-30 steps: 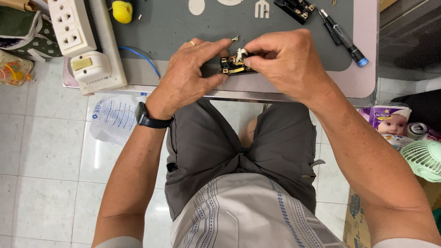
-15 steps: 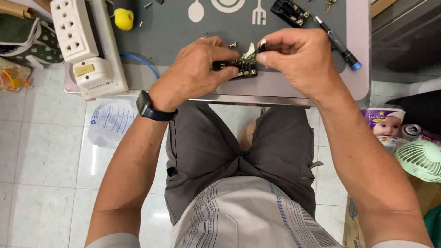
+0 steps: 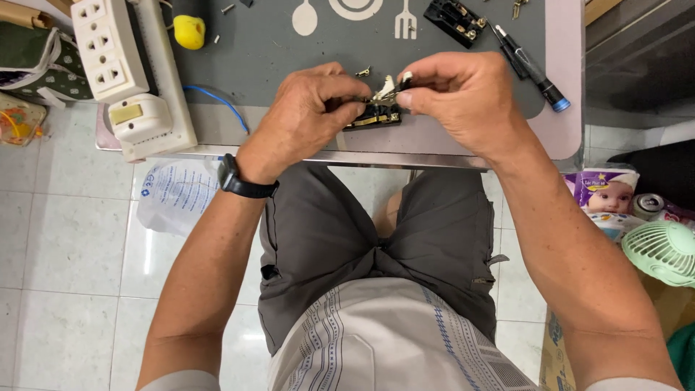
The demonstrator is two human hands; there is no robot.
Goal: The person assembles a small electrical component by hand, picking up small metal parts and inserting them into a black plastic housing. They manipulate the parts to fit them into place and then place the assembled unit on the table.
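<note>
My left hand [image 3: 308, 116] grips a small black electrical part with brass contacts [image 3: 373, 116] just above the near edge of the table [image 3: 565, 108]. My right hand [image 3: 467, 98] pinches a small white piece [image 3: 387, 85] on top of that part with thumb and forefinger. A black watch [image 3: 242, 185] sits on my left wrist. A tiny brass screw [image 3: 362, 72] lies on the grey mat [image 3: 260, 51] just beyond my fingers.
A white socket board [image 3: 127, 72] lies at the table's left with a blue wire [image 3: 217, 101]. A yellow lump [image 3: 190, 31], another black part [image 3: 456, 20] and a black screwdriver [image 3: 528, 69] lie farther back. A green fan [image 3: 662, 250] and a plastic bag [image 3: 177, 195] are on the floor.
Both hands have stayed together on the black part with only slight finger shifts; my right fingers now pinch the white piece at its top.
</note>
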